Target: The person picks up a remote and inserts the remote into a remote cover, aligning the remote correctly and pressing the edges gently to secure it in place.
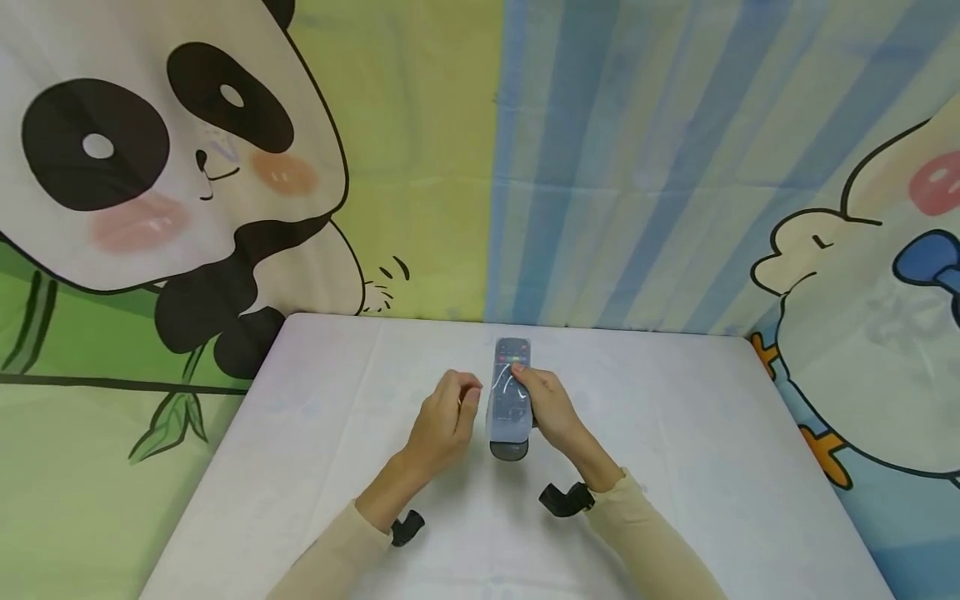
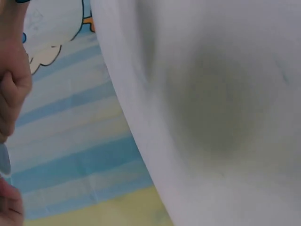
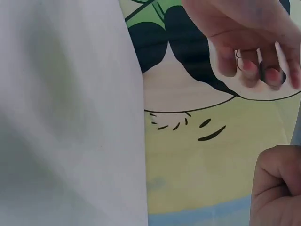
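Observation:
A grey remote control [image 1: 510,452] stands tilted above the table, inside a clear sleeve [image 1: 508,421]. Its dark lower end sticks out of the sleeve, and coloured buttons show near the top. My right hand [image 1: 551,408] grips it from the right side, thumb across its front. To the left of the remote, my left hand [image 1: 444,427] hovers with loosely bent fingers, a small gap away and with nothing visible in it. In the right wrist view the left hand's fingers [image 3: 249,70] hang apart. Only a bit of the remote [image 2: 4,160] shows in the left wrist view.
A white-covered table [image 1: 420,550] lies beneath both hands. Behind it hangs a printed cloth with a panda [image 1: 300,250] at left and blue stripes [image 1: 637,167] at right. Black mounts [image 1: 567,500] are strapped at both wrists.

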A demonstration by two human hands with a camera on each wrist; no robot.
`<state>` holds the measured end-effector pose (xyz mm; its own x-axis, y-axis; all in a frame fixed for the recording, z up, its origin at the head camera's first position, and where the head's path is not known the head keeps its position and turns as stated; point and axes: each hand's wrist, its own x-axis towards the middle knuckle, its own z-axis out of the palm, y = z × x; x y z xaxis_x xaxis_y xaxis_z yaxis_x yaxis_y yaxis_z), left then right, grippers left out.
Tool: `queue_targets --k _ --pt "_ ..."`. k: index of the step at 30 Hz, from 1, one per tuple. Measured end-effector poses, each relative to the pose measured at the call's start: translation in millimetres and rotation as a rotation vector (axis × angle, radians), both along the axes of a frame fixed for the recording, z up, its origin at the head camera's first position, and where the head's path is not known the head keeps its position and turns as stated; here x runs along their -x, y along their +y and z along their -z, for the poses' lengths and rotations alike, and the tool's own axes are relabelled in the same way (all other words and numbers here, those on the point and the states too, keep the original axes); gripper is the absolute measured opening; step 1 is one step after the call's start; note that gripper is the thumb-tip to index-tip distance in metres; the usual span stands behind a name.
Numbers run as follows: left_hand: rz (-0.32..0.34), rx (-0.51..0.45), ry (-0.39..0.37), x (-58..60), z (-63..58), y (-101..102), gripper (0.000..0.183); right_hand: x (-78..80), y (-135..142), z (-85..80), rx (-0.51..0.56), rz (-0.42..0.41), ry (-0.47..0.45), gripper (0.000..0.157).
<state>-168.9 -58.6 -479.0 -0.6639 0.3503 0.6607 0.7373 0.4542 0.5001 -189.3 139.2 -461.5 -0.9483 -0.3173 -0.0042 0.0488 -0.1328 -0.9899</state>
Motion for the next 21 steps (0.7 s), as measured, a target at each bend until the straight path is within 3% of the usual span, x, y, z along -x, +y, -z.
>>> queue_targets --k 2,5,8,13,16,21 --pt "0.011 0.038 0.128 1.0 0.2 -5 0.019 -1.4 0 0.5 0.030 -0.025 -0.030 0.045" --pt "0.104 0.096 0.285 3.1 -0.1 -9 0.041 -3.6 -2 1.5 0.093 -0.021 -0.095 0.046" --pt "0.160 0.105 0.342 6.2 -1.4 -10 0.058 -5.7 -4 2.0 0.140 -0.012 -0.172 0.052" --pt "0.182 0.081 0.321 11.5 -5.1 -9 0.056 -9.5 -9 4.5 0.150 -0.051 -0.311 0.063" --pt "0.207 0.083 0.295 12.9 -5.5 -9 0.050 -12.3 -10 7.2 0.151 -0.064 -0.377 0.061" --pt "0.255 0.038 0.206 13.6 -4.0 -9 0.047 -15.8 -2 10.0 0.146 -0.146 -0.392 0.055"
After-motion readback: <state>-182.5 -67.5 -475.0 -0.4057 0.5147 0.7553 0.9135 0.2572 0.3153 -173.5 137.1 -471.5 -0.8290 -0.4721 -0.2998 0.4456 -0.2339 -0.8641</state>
